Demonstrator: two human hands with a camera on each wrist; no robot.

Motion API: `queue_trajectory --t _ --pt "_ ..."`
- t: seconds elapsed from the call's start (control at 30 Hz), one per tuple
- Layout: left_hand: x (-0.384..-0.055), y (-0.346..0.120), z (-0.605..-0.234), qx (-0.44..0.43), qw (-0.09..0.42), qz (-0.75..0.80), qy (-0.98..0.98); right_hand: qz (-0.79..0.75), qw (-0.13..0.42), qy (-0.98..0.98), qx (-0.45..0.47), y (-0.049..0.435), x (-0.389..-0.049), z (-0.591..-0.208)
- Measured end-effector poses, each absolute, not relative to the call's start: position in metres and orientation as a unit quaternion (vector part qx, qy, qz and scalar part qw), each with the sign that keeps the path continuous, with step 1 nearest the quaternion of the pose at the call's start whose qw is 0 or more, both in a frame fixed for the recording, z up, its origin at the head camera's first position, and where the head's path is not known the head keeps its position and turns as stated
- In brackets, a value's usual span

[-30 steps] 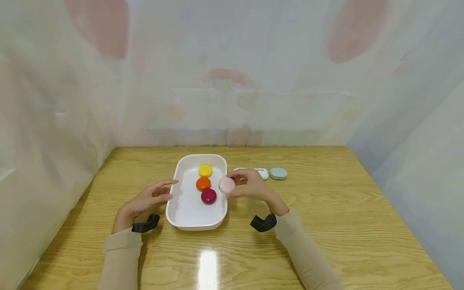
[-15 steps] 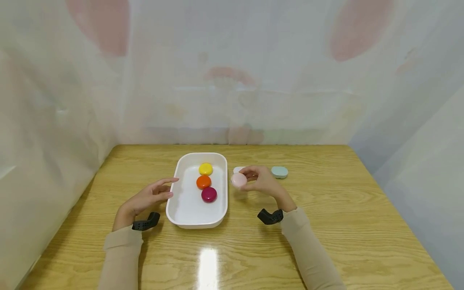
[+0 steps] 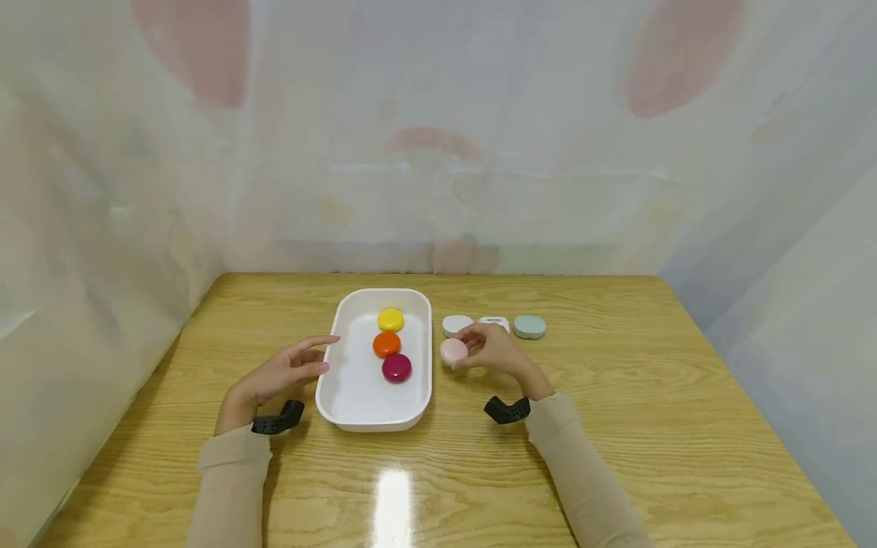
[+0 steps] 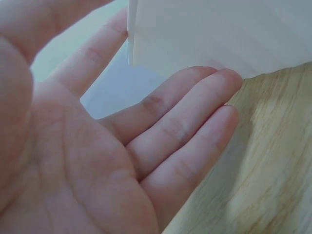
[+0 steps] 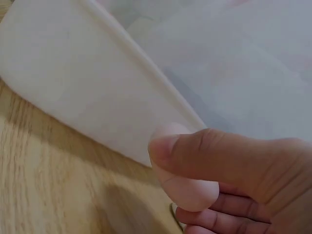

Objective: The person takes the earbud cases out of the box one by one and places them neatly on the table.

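A small round pink case [image 3: 453, 352] with a seam is pinched between the thumb and fingers of my right hand [image 3: 496, 352], just right of a white rectangular bin [image 3: 373, 427]. In the right wrist view the thumb lies across the pink case [image 5: 187, 192]; whether it touches the table cannot be told. Inside the bin, glossy yellow [image 3: 390, 319], orange [image 3: 387, 345] and dark red [image 3: 397, 368] round pieces form a rough column. My left hand [image 3: 281, 377] is at the bin's left wall with loose fingers; in the left wrist view fingertips touch the wall [image 4: 209, 34].
Behind my right hand stand a white oval case [image 3: 457, 326], a white case with a slot [image 3: 495, 322], partly hidden, and a pale green oval case [image 3: 530, 327]. The wooden table [image 3: 658, 426] ends at a hanging curtain [image 3: 438, 198] behind.
My right hand has carried the pink case from over the bin's right rim to the right, then slightly down toward the table. The left hand and the bin have stayed in place.
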State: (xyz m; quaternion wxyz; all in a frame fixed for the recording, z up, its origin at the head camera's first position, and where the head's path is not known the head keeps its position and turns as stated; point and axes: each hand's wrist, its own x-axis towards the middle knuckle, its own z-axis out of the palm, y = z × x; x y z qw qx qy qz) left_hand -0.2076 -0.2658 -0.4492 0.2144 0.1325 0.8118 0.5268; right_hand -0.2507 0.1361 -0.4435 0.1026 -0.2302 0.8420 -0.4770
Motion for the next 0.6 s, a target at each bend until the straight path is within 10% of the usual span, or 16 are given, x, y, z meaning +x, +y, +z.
queue_trajectory --t 0.6 --pt "-0.206 -0.265 -0.448 0.131 0.216 0.528 0.811 -0.415 0.066 0.882 -0.215 0.132 -0.249 -0.459"
